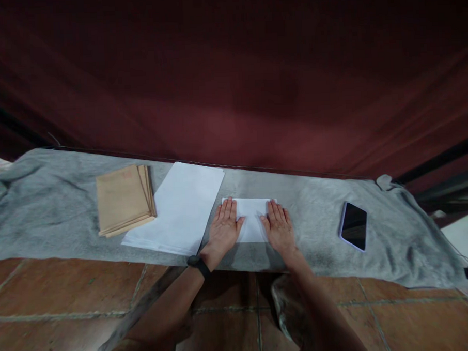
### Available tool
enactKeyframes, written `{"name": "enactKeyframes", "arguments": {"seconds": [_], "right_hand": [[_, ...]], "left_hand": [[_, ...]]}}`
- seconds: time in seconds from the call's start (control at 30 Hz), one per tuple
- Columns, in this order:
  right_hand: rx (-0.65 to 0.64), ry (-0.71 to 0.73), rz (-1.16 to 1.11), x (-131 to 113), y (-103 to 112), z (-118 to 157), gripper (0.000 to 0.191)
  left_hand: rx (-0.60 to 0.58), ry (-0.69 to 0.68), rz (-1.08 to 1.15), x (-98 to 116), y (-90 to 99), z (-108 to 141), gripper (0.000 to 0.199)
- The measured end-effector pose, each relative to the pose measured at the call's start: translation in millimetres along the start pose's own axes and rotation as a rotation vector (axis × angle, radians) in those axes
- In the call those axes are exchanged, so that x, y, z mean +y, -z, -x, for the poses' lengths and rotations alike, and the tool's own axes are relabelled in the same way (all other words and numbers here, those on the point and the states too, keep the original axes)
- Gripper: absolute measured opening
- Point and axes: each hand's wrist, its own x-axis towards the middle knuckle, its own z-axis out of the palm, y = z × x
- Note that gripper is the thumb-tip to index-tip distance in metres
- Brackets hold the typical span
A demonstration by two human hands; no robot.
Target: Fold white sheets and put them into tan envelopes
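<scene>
A small folded white paper (253, 219) is pressed flat on the grey cloth (57, 214) by the left hand (223, 229) and the right hand (278, 228), fingers open and stretched, gripping nothing, probably so the fold is kept sharp. White sheets (179, 209) and brown envelopes (123, 199) are kept left, a phone (353, 225) right.

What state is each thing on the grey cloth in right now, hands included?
Small folded white paper: flat on the cloth, pressed under both hands.
Left hand: open, palm down on the paper's left side.
Right hand: open, palm down on its right side.
Stack of white sheets: unfolded, lying flat.
Pile of brown paper envelopes: stacked, untouched.
Dark smartphone: screen off, face up.
Grey cloth: spread out, wrinkled at the ends.
</scene>
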Motion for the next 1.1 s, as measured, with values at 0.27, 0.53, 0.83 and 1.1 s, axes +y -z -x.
{"name": "enactKeyframes", "arguments": {"seconds": [0.27,0.53,0.83,1.1], "right_hand": [[0.0,-0.025,0.056,13,3,9,0.064],[0.009,-0.031,0.053,24,5,21,0.067],[-0.042,-0.056,0.077,27,12,24,0.067],[-0.038,-0.096,0.031,24,17,21,0.063]], "left_hand": [[0.002,-0.004,0.0,-3,0.6,3,0.067],[0.005,-0.001,0.011,-4,-0.2,6,0.07],[0.002,-0.031,0.023,8,6.2,5,0.065],[-0.013,-0.25,0.133,36,-2.5,18,0.065]]}}
